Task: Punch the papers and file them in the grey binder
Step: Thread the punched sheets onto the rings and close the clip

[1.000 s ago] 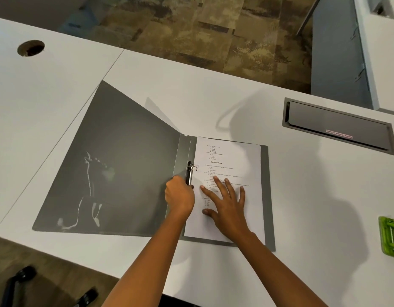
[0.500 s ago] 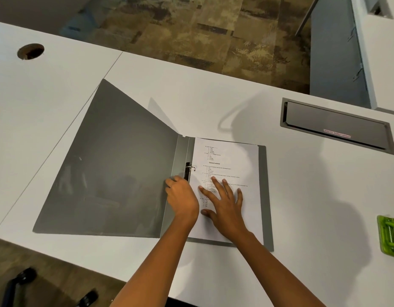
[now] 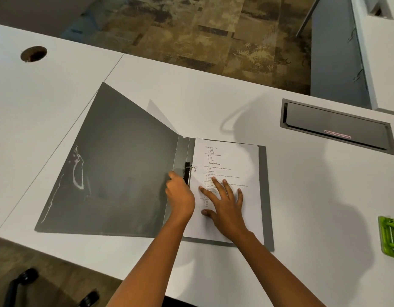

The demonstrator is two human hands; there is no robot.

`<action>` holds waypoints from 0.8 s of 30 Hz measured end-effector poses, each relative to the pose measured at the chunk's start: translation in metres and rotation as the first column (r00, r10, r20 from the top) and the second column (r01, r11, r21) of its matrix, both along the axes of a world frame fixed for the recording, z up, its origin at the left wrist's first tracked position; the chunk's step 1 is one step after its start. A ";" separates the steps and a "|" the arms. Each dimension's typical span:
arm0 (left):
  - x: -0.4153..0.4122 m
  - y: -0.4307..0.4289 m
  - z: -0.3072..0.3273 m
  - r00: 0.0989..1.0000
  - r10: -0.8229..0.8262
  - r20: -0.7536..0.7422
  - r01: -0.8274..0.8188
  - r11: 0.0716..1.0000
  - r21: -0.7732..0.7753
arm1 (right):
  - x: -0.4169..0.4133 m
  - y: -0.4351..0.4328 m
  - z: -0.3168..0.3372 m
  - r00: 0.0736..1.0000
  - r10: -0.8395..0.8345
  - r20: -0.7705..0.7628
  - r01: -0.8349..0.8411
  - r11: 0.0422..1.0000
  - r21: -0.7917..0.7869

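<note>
The white surface [image 3: 213, 96] carries the grey binder [image 3: 125, 173], which lies open with its front cover spread out to the left. The papers [image 3: 236, 165], a printed stack, sit on its right-hand leaf with their left edge at the spine. A recessed grey hatch [image 3: 337, 127] set into the surface farther right shows nothing inside it that I can make out. The right hand [image 3: 224, 200] lies flat on the stack with its fingers spread, pinning it down. The left hand [image 3: 180, 196] is curled at the ring clasp [image 3: 188, 173], though I cannot tell whether it pinches the clasp or only presses it. The green punch [image 3: 390, 238] sits well apart at the right edge, so punching looks finished and filing is the step in hand. Next, I reckon, the rings need snapping shut through the holes while the sheets are kept square, and then the cover folded over.
</note>
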State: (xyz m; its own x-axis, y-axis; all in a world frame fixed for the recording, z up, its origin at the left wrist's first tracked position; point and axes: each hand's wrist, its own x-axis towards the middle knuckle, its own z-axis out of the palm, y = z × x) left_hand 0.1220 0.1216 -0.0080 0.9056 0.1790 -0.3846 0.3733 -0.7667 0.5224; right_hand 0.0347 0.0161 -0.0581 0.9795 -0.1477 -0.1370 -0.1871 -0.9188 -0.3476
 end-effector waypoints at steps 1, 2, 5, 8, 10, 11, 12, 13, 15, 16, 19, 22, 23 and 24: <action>0.000 0.001 0.000 1.000 0.007 0.002 -0.007 1.000 -0.018 | 0.000 0.000 0.001 1.000 0.001 -0.002 -0.001 1.000 -0.001; 0.001 0.003 -0.001 1.000 0.010 0.002 -0.010 0.999 -0.032 | 0.001 0.000 0.001 1.000 -0.001 -0.003 0.001 1.000 0.003; 0.001 0.008 -0.001 1.000 -0.001 0.006 0.001 0.999 -0.044 | 0.000 0.000 0.002 1.000 -0.004 -0.003 0.004 1.000 0.011; 0.000 0.011 0.000 1.000 -0.004 0.029 0.006 0.997 -0.077 | 0.000 -0.001 0.002 1.000 -0.012 0.004 0.012 1.000 0.014; -0.003 0.011 0.000 0.999 -0.013 0.050 0.018 0.995 -0.099 | 0.000 -0.001 0.003 1.000 -0.011 -0.005 0.011 1.000 0.013; -0.004 0.012 0.001 0.998 -0.023 0.064 0.029 0.994 -0.106 | 0.000 0.000 0.004 1.000 -0.011 -0.014 0.011 1.000 0.011; -0.006 0.011 0.001 0.996 -0.035 0.082 0.044 0.993 -0.109 | 0.000 0.000 0.004 1.000 -0.011 -0.021 0.012 1.000 0.012; -0.008 0.011 0.002 0.994 -0.050 0.101 0.061 0.992 -0.111 | 0.000 0.000 0.005 1.000 -0.011 -0.023 0.011 1.000 0.012; -0.012 0.010 0.004 0.989 -0.082 0.126 0.095 0.990 -0.108 | -0.001 0.001 0.007 1.000 -0.013 -0.025 0.013 1.000 0.015; -0.014 0.009 0.005 0.987 -0.095 0.133 0.109 0.989 -0.104 | -0.001 0.002 0.008 1.000 -0.015 -0.025 0.015 1.000 0.014; -0.017 0.007 0.006 0.979 -0.136 0.153 0.152 0.983 -0.100 | 0.000 0.001 0.011 1.000 -0.025 -0.011 0.025 0.999 0.023; -0.021 0.011 0.006 0.962 -0.191 0.195 0.210 0.974 -0.079 | 0.000 0.000 0.012 1.000 -0.028 -0.009 0.029 0.997 0.072; -0.022 0.013 0.006 0.958 -0.196 0.208 0.216 0.974 -0.074 | 0.001 0.001 0.014 1.000 -0.027 -0.010 0.028 0.996 0.084; -0.022 0.016 0.006 0.956 -0.197 0.219 0.217 0.974 -0.072 | 0.002 0.000 0.017 0.999 -0.032 -0.011 0.033 0.995 0.096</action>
State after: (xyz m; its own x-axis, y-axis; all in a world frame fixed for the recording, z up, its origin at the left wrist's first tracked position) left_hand 0.1002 0.1371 -0.0020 0.9808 -0.0486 -0.1890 0.0868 -0.7590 0.6453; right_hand 0.0362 0.0166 -0.0415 0.9731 -0.1648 -0.1610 -0.2196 -0.8745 -0.4325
